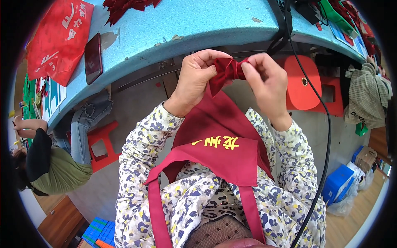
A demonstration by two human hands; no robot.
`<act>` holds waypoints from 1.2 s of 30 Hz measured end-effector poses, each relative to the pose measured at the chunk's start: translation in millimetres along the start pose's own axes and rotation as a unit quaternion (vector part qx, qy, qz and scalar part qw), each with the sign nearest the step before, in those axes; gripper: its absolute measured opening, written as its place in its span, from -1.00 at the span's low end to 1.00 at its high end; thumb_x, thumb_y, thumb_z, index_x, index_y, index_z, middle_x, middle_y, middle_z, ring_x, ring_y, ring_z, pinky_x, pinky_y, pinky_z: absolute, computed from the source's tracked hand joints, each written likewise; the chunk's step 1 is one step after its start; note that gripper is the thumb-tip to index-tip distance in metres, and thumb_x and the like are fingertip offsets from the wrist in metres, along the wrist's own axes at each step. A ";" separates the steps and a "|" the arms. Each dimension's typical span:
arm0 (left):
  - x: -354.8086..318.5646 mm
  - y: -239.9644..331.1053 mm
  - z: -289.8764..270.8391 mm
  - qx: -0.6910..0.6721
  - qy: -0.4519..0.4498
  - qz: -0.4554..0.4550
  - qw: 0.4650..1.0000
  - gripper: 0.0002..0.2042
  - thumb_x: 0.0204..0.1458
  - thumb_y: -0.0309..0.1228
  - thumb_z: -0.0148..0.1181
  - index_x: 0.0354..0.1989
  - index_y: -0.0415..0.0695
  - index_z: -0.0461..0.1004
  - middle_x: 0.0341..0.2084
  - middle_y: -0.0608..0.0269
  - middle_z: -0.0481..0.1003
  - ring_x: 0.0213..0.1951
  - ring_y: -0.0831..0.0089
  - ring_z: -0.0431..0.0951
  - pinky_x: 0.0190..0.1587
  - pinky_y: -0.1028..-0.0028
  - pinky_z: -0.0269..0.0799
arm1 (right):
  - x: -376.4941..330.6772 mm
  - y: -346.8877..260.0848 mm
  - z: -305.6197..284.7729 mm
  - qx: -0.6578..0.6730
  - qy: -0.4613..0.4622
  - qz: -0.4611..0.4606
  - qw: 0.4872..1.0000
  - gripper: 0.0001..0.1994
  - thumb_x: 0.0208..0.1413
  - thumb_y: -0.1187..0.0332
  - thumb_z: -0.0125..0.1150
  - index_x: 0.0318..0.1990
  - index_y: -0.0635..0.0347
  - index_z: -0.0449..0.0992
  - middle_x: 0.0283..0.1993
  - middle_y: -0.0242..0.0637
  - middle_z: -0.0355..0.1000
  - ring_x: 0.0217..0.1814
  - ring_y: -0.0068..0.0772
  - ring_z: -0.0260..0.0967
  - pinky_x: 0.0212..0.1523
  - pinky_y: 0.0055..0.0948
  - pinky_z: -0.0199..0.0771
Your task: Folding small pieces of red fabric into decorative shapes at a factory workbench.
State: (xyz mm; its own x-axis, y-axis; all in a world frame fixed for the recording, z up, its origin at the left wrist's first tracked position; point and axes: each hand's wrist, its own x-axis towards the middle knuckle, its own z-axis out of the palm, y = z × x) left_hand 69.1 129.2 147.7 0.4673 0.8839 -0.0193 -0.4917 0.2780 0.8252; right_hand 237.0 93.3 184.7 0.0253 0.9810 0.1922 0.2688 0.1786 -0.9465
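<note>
A dark red ribbon bow (226,71) hangs in the air between my two hands, just in front of the table edge. My left hand (195,76) pinches its left side between thumb and fingers. On the other side, the thumb and fingertips of my right hand (266,78) are closed on the bow's right end. Folds fan out from its middle, and a pointed tail drops toward the maroon apron (223,155) on my front. The fingertips partly cover both ends of the bow.
The curved light-blue table (165,25) carries a red plastic bag (62,37), a phone (94,60) and dark red ribbon pieces (126,9). A black cable (326,124) runs down past my right arm. Red stools (303,82) stand below. People sit on both sides.
</note>
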 end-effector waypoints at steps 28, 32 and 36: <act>19.7 -23.1 10.8 -0.066 0.023 -0.011 0.998 -0.77 0.02 -0.54 0.07 -0.13 -0.25 0.38 -0.24 0.17 0.47 -0.28 0.49 0.51 -0.28 0.54 0.49 | 2.1 20.5 -35.1 0.178 -0.025 0.087 0.980 -0.81 0.00 0.54 0.10 -0.19 0.30 0.37 -0.34 -0.40 0.39 -0.29 -0.68 0.33 -0.21 -0.69 0.33; 21.6 -27.4 11.2 -0.065 0.027 -0.003 0.997 -0.77 0.01 -0.54 0.08 -0.13 -0.25 0.38 -0.23 0.18 0.47 -0.27 0.49 0.50 -0.27 0.53 0.48 | 4.0 25.6 -31.5 0.206 -0.037 0.115 0.971 -0.83 -0.01 0.55 0.08 -0.21 0.30 0.37 -0.33 -0.38 0.40 -0.30 -0.69 0.32 -0.22 -0.68 0.33; 20.0 -28.1 10.4 -0.074 0.029 -0.001 0.997 -0.77 0.01 -0.56 0.08 -0.13 -0.24 0.38 -0.22 0.19 0.47 -0.25 0.48 0.50 -0.21 0.52 0.47 | 3.6 45.1 -25.4 0.246 -0.022 0.117 0.962 -0.84 -0.02 0.57 0.06 -0.23 0.29 0.38 -0.34 -0.40 0.40 -0.33 -0.71 0.30 -0.27 -0.70 0.32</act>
State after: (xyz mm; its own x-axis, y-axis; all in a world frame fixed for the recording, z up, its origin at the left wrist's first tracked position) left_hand 100.0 135.2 130.0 0.4274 0.9022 -0.0580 -0.5957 0.3293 0.7326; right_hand 273.7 103.0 149.3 -0.0149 0.9990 -0.0423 -0.2283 -0.0445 -0.9726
